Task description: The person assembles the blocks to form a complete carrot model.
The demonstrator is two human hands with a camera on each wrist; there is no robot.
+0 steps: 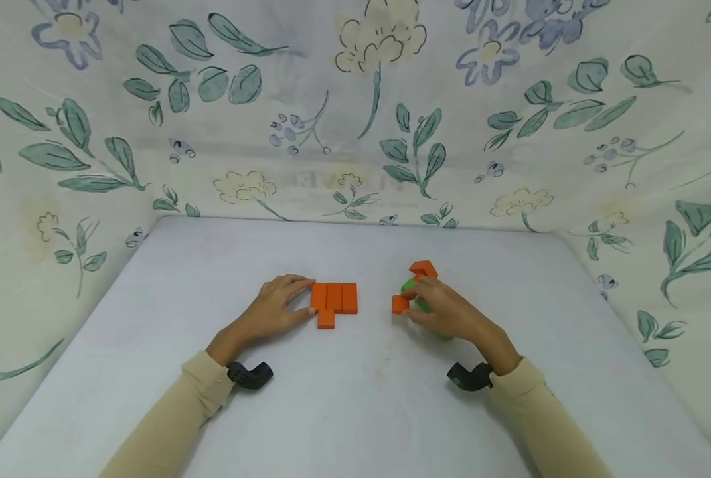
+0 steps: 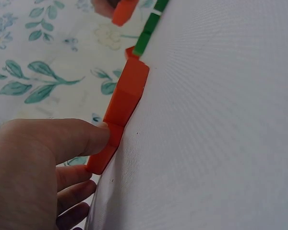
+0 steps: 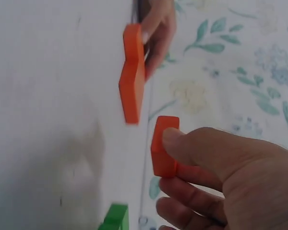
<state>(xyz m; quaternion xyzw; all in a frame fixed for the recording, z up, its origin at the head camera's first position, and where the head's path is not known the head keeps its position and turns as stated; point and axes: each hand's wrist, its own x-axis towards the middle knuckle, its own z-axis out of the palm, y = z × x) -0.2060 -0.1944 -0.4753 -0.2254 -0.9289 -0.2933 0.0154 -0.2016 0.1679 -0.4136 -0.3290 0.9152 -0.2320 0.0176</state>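
Observation:
Several flat orange blocks [image 1: 350,299] lie side by side on the white table, with one small block [image 1: 326,320] jutting from their near side. At their left end my left hand [image 1: 276,307] holds the leftmost block [image 2: 102,158] between thumb and index finger; the other fingers are loosely bent. My right hand [image 1: 445,307] pinches an orange block [image 3: 164,148] between thumb and fingers, lifted off the table in the right wrist view. Beneath and beside this hand are green blocks [image 1: 408,285], partly hidden by it. Just beyond it sits another orange piece [image 1: 423,268].
The white table [image 1: 355,411] runs back to a floral cloth [image 1: 307,119] that hangs behind and along both sides. A black camera strap piece sits at each wrist, below beige sleeves.

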